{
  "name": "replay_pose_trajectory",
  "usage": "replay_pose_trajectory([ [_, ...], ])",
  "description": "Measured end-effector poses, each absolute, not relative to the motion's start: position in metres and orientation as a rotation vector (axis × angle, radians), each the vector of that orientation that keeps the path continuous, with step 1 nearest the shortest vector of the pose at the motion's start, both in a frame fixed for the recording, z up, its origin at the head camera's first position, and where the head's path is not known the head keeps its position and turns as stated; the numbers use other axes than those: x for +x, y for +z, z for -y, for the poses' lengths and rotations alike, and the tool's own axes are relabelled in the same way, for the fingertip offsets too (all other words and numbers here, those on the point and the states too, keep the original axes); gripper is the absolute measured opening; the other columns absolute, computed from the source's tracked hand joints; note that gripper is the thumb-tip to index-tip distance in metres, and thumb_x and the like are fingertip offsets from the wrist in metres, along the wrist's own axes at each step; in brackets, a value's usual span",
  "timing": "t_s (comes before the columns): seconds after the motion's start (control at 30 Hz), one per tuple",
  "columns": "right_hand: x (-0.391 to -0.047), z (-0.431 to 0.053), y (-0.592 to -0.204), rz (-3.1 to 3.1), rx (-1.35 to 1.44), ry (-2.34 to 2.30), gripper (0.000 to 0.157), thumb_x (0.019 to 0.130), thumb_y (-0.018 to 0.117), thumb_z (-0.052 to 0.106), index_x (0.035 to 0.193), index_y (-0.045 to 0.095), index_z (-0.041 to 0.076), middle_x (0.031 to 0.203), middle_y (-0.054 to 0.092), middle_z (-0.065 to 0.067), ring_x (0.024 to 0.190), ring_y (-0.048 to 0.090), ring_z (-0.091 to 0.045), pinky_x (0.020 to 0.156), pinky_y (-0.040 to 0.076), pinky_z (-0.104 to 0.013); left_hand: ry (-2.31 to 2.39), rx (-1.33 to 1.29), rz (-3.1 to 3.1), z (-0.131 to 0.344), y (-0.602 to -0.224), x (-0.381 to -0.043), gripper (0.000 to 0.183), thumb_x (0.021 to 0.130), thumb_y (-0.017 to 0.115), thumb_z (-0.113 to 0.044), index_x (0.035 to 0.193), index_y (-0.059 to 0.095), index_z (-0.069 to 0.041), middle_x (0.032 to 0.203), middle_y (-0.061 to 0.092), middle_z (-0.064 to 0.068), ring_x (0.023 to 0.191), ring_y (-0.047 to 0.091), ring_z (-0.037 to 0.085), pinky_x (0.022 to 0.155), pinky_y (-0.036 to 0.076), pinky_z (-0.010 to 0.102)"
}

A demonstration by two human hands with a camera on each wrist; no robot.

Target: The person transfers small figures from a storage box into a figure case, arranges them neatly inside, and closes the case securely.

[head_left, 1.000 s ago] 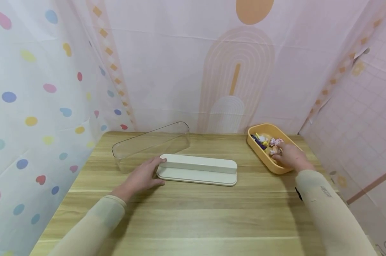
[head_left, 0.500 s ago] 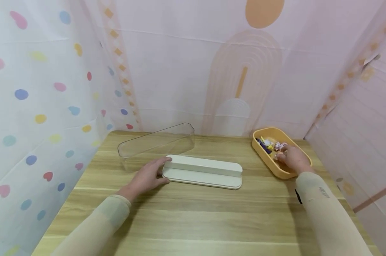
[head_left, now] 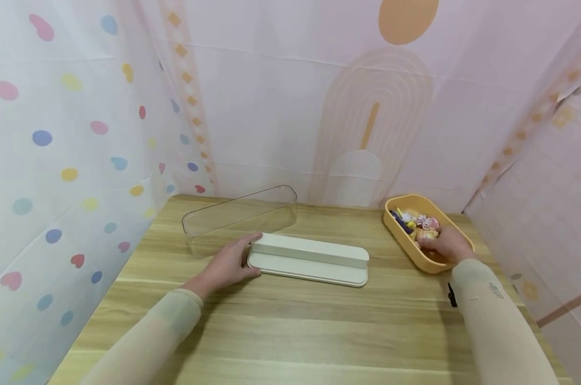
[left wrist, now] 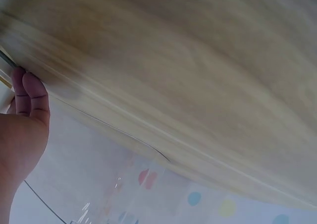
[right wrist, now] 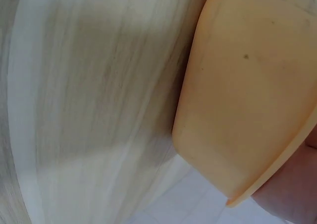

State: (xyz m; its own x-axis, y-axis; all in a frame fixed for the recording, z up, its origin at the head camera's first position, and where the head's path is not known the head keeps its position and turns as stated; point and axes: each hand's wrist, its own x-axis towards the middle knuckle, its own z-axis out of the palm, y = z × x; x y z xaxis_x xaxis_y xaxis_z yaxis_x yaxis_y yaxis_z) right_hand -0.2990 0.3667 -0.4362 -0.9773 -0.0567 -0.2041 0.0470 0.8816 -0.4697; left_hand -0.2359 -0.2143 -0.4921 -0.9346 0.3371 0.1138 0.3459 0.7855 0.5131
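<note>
A white oblong lid [head_left: 310,262] with a raised ridge along it lies on the table. My left hand [head_left: 228,266] holds its left end, thumb at the near corner and fingers at the far one. In the left wrist view, the fingers [left wrist: 34,92] are bent at the lid's edge. On the right stands a yellow basket [head_left: 406,243] with several small toys. My right hand [head_left: 449,243] reaches inside, fingertips at a small toy figure [head_left: 427,235] with yellowish hair, which it appears to pinch. Another figure with pink hair [head_left: 431,223] lies beside it. The basket wall hides much of this hand in the right wrist view.
Behind the lid stands a long clear plastic box [head_left: 239,219], open at the top. Dark purple and yellow toys [head_left: 402,220] lie at the basket's left side. The wooden table [head_left: 290,326] meets patterned curtains [head_left: 271,107] at the back and sides.
The head view has shifted slightly, moving everything a little rightward. Inside the basket, my right hand has moved slightly among the figures, and more of them shows. My left hand stays at the lid.
</note>
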Motion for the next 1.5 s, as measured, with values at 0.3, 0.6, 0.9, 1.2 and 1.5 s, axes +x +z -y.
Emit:
replay_pose_trajectory([
  [0.3, -0.302, -0.367, -0.436, -2.842, -0.014, -0.771, 0.084, 0.098, 0.077, 0.039, 0.151, 0.042, -0.016, 0.141, 0.056, -0.044, 0.123, 0.057, -0.049, 0.110, 0.045, -0.059, -0.970, -0.572, 2.925, 0.217, -0.498, -0.238, 0.095, 0.083, 0.095, -0.023, 0.162, 0.042, -0.017, 0.084, 0.063, 0.005, 0.072, 0.053, 0.012, 0.066, 0.046, 0.027],
  [0.6, -0.307, -0.356, -0.433, -2.905, -0.092, -0.804, 0.080, 0.092, 0.084, 0.033, 0.144, 0.049, -0.016, 0.132, 0.061, -0.041, 0.116, 0.061, -0.048, 0.102, 0.049, -0.060, -0.972, -0.527, 2.941, 0.223, -0.498, -0.237, 0.096, 0.084, 0.094, -0.024, 0.163, 0.040, -0.018, 0.083, 0.062, 0.004, 0.073, 0.054, 0.014, 0.066, 0.046, 0.027],
  [0.9, -0.310, -0.352, -0.440, -2.894, -0.061, -0.855, 0.075, 0.092, 0.082, 0.031, 0.144, 0.050, -0.012, 0.140, 0.057, -0.038, 0.119, 0.057, -0.045, 0.107, 0.047, -0.060, -0.949, -0.520, 2.949, 0.226, -0.500, -0.237, 0.096, 0.085, 0.093, -0.025, 0.163, 0.039, -0.020, 0.082, 0.060, 0.002, 0.073, 0.054, 0.013, 0.067, 0.046, 0.029],
  [1.2, -0.301, -0.360, -0.418, -2.855, -0.154, -0.799, 0.065, 0.093, 0.082, 0.020, 0.144, 0.055, -0.011, 0.132, 0.063, -0.037, 0.117, 0.062, -0.045, 0.099, 0.053, -0.053, -0.968, -0.515, 2.954, 0.226, -0.502, -0.234, 0.095, 0.086, 0.092, -0.026, 0.164, 0.038, -0.022, 0.083, 0.060, 0.003, 0.073, 0.053, 0.013, 0.068, 0.045, 0.029],
  [1.5, -0.306, -0.355, -0.406, -2.916, -0.380, -0.490, 0.033, 0.096, 0.068, 0.003, 0.126, 0.066, -0.011, 0.120, 0.071, -0.034, 0.113, 0.067, -0.051, 0.100, 0.052, -0.064, -0.939, -0.501, 2.969, 0.224, -0.499, -0.233, 0.095, 0.087, 0.092, -0.027, 0.165, 0.037, -0.024, 0.083, 0.059, 0.003, 0.072, 0.052, 0.013, 0.067, 0.044, 0.029],
])
